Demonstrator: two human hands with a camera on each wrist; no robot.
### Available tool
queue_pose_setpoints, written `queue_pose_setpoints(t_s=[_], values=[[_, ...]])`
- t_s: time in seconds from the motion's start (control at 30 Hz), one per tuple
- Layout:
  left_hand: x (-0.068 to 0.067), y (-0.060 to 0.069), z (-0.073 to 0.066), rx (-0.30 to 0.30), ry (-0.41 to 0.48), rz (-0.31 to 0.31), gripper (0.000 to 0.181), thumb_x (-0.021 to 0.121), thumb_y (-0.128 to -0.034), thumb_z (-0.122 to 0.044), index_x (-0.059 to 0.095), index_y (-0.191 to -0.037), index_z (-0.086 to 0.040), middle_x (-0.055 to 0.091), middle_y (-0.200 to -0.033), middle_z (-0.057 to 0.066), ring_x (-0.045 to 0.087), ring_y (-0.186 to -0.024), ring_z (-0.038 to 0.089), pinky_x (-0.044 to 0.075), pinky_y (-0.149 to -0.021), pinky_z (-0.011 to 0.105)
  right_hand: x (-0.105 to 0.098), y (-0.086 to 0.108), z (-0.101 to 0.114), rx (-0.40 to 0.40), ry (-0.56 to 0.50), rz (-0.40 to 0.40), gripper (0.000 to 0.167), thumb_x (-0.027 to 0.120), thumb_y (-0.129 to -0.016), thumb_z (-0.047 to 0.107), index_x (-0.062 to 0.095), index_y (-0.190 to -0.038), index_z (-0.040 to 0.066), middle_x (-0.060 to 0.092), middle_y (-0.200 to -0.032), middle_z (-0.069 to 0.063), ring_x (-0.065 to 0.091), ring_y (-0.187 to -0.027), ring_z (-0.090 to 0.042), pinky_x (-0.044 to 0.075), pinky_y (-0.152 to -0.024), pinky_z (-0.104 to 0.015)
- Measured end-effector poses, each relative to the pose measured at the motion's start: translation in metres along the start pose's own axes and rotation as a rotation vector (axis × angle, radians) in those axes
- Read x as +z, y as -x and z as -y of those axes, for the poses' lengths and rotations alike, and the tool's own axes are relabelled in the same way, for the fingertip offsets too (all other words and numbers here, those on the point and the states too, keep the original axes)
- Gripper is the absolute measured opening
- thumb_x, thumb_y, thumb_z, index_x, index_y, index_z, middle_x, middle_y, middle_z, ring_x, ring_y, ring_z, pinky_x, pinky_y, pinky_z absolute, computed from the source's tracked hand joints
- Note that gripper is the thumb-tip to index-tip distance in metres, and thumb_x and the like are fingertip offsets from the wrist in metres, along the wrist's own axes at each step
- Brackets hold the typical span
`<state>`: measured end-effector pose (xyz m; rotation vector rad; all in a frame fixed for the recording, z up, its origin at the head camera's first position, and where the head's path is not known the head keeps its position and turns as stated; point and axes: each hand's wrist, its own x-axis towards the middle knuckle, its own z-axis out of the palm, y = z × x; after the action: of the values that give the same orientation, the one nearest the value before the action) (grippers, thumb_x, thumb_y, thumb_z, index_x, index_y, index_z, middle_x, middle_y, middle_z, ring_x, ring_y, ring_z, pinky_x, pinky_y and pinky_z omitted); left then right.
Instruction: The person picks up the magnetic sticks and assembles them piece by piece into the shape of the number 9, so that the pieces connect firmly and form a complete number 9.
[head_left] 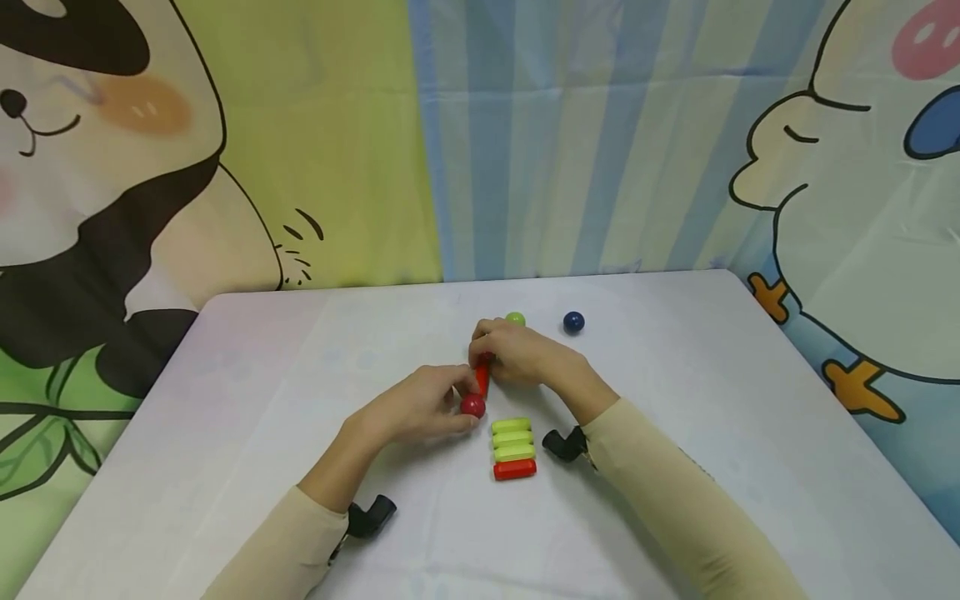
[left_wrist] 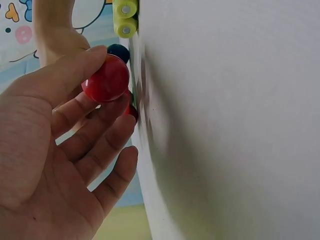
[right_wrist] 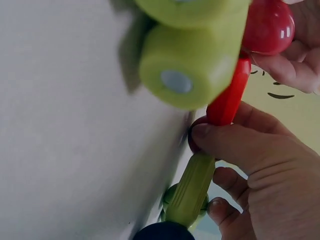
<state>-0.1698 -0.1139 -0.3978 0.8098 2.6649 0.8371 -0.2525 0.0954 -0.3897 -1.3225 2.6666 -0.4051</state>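
- The red ball [head_left: 473, 406] sits near the table's middle, at the near end of the red rod [head_left: 482, 379]; whether the two touch is hard to tell.
- The left hand [head_left: 431, 400] comes in from the left and pinches the ball between thumb and a fingertip, its other fingers loosely spread.
- The right hand [head_left: 517, 354] pinches the rod by its far end with thumb and finger; a dark red rounded piece [right_wrist: 194, 144] is mostly hidden behind that thumb.
- The ball looks hard, glossy and light, so it could roll or slip; opposite sides across its widest part should give the surest hold.
- The rod looks stiff, light and not fragile; a pinch along its flanks should leave both ends free.
- A yellow-green rod [right_wrist: 192, 190] reaches out beside the right thumb; whether it joins anything there is unclear.
- Just nearer and to the right of the ball, three yellow-green rods [head_left: 512, 438] lie side by side with another red piece [head_left: 515, 469] at their near edge, crowding the space below the right hand.
- The right wrist camera [head_left: 565, 443] is close to that row's right side and might knock it.
- Farther off are a green ball [head_left: 515, 318], partly behind the right hand, and a navy ball [head_left: 573, 322] to its right.
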Motion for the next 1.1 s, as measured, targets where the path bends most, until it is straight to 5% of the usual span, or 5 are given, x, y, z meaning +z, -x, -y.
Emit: queue_pose_setpoints(t_s=[0.73, 1.1], values=[[0.001, 0.001, 0.005, 0.035, 0.049, -0.063, 0.030, 0.081, -0.0877, -0.023, 0.061, -0.110, -0.020, 0.064, -0.097, -0.009, 0.060, -0.087, 0.016, 0.050, -0.074, 0.029, 0.001, -0.006, 0.006, -0.019, 0.038, -0.023, 0.029, 0.064, -0.092, -0.002, 0.077, -0.104, 0.021, 0.068, -0.117, 0.000, 0.059, -0.111, -0.022, 0.047, -0.099, -0.034], [0.002, 0.001, 0.005, 0.075, -0.041, -0.039, 0.029, 0.077, -0.0906, -0.024, 0.068, -0.118, -0.023, 0.059, -0.100, -0.005, 0.057, -0.088, 0.015, 0.048, -0.075, 0.028, -0.008, 0.005, 0.006, 0.016, 0.028, -0.049, 0.032, 0.066, -0.093, 0.001, 0.073, -0.119, 0.018, 0.064, -0.119, 0.000, 0.057, -0.110, -0.022, 0.046, -0.100, -0.036]])
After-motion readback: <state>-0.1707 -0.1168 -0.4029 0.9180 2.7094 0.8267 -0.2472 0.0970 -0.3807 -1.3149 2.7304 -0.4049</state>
